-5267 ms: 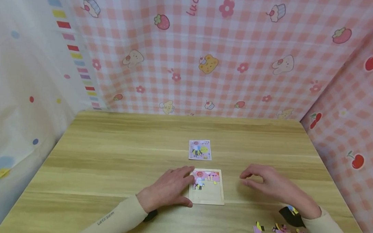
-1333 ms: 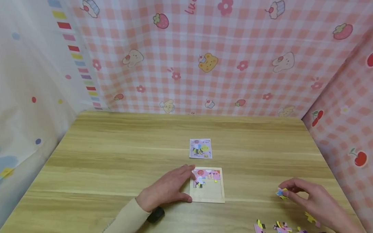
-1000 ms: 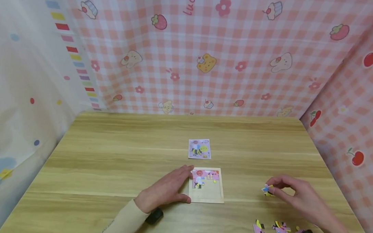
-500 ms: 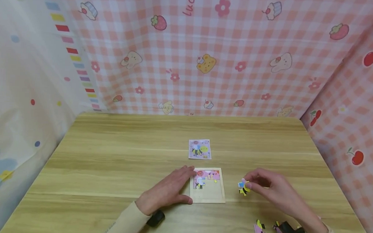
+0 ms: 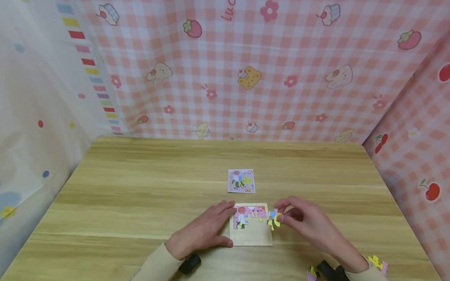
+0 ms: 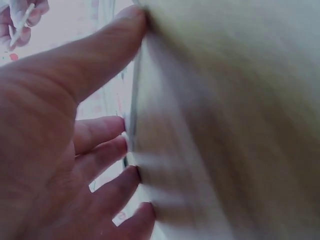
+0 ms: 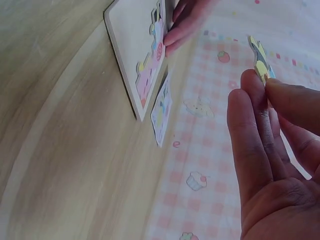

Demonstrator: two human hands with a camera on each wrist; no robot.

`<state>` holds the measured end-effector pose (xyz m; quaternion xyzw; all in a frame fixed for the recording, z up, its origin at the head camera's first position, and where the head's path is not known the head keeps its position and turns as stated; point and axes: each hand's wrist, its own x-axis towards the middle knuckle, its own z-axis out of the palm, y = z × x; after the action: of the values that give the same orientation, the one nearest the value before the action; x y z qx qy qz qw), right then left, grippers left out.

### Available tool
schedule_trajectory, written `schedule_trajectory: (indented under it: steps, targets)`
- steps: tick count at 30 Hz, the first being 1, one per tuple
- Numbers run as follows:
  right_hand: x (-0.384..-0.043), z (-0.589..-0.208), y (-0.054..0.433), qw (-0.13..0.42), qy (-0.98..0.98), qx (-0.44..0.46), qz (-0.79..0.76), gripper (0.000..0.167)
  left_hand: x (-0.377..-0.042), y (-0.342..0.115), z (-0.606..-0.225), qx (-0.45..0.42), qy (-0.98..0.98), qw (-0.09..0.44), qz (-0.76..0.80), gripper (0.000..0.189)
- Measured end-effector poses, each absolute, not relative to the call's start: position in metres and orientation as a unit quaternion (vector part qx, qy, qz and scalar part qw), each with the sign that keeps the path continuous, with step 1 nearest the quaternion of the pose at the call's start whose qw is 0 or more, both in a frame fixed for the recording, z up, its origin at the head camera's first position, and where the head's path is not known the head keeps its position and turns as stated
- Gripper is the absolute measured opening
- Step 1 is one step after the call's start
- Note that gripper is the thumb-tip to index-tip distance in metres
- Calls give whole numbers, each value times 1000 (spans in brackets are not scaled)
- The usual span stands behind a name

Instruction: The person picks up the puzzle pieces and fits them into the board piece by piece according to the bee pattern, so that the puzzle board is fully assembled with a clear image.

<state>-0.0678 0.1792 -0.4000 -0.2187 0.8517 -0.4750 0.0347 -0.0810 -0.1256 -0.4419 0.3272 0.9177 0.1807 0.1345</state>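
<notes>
A wooden puzzle tray [image 5: 251,237] lies on the table, with pink, bee-patterned pieces fitted along its top and upper left. My left hand [image 5: 203,228] rests at the tray's left side, thumb by the lower corner and fingertips by the upper one; in the left wrist view its fingers [image 6: 100,155] are extended. My right hand [image 5: 308,220] pinches a yellow, black and blue puzzle piece [image 5: 274,220] between thumb and fingers, overlapping the tray's right rim in the head view. The right wrist view shows this piece [image 7: 260,62] edge-on, raised at the fingertips.
Behind the tray lies a bee picture card [image 5: 241,181]. Toward the front right are a pink and yellow puzzle piece [image 5: 314,280] and a yellow one [image 5: 378,263]. A black wrist device [image 5: 333,273] hides part of that area. A checked curtain [image 5: 213,53] hangs behind the table.
My right hand moved from the tray to the pieces at the front right, picked up a puzzle piece, and carried it left to the tray's right edge. The left hand has stayed put.
</notes>
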Motion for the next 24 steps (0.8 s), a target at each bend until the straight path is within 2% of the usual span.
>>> schedule_trajectory:
  steps: [4,15,24]
  targets:
    - [-74,-406,171,35,849,-233,-473,19,-82,-122,-440,323,920,140,171,85]
    - [-88,-415,149,96,852,-251,-450,19,-82,-122,-440,316,922,148,166,85]
    - [-96,-421,137,120,862,-258,-420,18,-83,-121,-440,315,921,152,170,84]
